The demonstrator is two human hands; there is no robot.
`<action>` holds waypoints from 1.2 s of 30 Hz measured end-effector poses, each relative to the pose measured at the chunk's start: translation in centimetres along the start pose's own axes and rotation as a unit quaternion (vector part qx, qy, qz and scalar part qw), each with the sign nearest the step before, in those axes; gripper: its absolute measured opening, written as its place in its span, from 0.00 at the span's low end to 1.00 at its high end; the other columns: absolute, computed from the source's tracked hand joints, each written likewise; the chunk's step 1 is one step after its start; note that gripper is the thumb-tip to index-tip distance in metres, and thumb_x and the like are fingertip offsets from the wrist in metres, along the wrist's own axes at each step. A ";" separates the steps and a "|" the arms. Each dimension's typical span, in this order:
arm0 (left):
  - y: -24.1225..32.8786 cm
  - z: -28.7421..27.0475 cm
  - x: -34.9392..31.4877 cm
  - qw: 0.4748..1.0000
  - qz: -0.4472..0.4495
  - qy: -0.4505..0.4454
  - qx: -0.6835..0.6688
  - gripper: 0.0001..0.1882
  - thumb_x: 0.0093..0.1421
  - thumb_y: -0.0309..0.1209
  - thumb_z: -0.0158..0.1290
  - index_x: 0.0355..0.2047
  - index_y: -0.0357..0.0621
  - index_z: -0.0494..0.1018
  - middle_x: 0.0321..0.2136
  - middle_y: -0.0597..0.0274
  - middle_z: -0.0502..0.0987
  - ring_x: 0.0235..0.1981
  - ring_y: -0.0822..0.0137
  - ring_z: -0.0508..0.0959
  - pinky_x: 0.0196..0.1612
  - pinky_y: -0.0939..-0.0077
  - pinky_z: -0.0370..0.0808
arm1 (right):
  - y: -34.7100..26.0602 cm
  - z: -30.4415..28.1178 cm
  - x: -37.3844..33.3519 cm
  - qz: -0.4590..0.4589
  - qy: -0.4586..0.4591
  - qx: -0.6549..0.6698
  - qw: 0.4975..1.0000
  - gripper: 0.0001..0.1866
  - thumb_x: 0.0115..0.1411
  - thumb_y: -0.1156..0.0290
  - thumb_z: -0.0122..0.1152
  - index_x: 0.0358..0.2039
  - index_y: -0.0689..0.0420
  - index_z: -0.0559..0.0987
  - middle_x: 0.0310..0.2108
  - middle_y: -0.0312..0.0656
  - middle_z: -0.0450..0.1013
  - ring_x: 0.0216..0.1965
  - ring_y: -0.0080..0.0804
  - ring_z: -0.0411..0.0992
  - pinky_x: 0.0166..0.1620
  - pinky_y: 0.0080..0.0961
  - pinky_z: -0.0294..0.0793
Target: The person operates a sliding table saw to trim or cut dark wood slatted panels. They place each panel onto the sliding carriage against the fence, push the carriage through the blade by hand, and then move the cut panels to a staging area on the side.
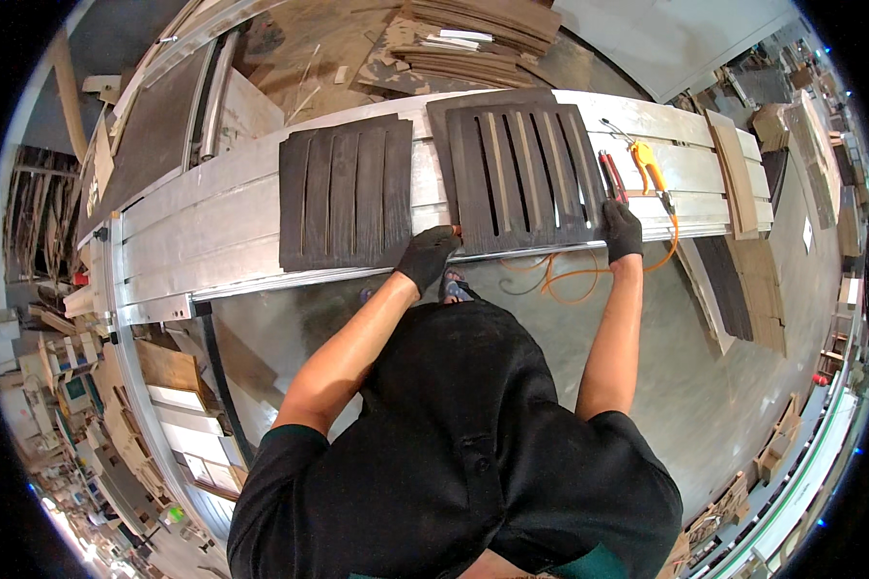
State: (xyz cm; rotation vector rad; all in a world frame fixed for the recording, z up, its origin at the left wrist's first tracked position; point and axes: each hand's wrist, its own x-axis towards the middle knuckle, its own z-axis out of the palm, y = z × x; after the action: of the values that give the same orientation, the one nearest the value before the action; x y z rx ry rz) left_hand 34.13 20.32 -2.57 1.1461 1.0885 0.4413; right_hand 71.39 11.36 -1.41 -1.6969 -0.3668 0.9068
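A dark slotted panel [536, 145] lies at a slight tilt over another dark panel [441, 121] on the aluminium bench. My left hand [429, 257], in a black glove, is closed at the panel's near left corner. My right hand [624, 232], gloved too, grips its near right corner. Long parallel slots run through the panel, and light strips show through some of them. Left of it rests a second group of dark slotted panels [343, 193], close to my left hand. Just beyond my right hand are red-handled pliers [611, 176].
A yellow air blow gun [649, 166] lies on the bench [222, 212]; its orange hose [673, 246] loops over the near edge. Brown boards [732, 169] cross the bench's right end. Flat sheets [473, 53] are stacked on the floor behind. More boards [758, 280] lean at right.
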 end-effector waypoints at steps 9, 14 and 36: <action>9.3 -2.3 -8.0 0.984 0.164 0.054 0.035 0.20 0.60 0.29 0.59 0.52 0.35 0.74 0.38 0.61 0.81 0.39 0.75 0.77 0.44 0.79 0.74 | -0.1 4.7 -2.0 -0.012 -0.082 0.226 0.971 0.16 0.66 0.69 0.56 0.51 0.63 0.74 0.42 0.40 0.76 0.40 0.28 0.74 0.42 0.25 0.75; 10.3 -6.1 -11.1 0.972 0.205 0.091 -0.074 0.18 0.63 0.26 0.54 0.54 0.36 0.73 0.43 0.61 0.79 0.43 0.75 0.75 0.48 0.80 0.72 | -1.5 11.9 -3.2 -0.055 -0.172 0.274 0.945 0.12 0.66 0.69 0.55 0.48 0.59 0.75 0.37 0.39 0.77 0.36 0.32 0.75 0.39 0.34 0.77; -1.5 -33.5 -34.7 0.740 0.304 0.577 -0.163 0.12 0.67 0.31 0.48 0.44 0.36 0.75 0.36 0.62 0.79 0.37 0.71 0.74 0.44 0.75 0.71 | 7.3 46.5 -33.4 0.158 -0.678 -0.095 0.711 0.17 0.62 0.73 0.59 0.53 0.59 0.73 0.43 0.43 0.77 0.42 0.33 0.75 0.48 0.31 0.75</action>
State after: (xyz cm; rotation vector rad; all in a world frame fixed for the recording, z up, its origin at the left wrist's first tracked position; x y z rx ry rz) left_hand -10.80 10.22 11.83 0.8210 1.5409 1.9817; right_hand 14.20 18.97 0.66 -0.9361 -1.1743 2.3819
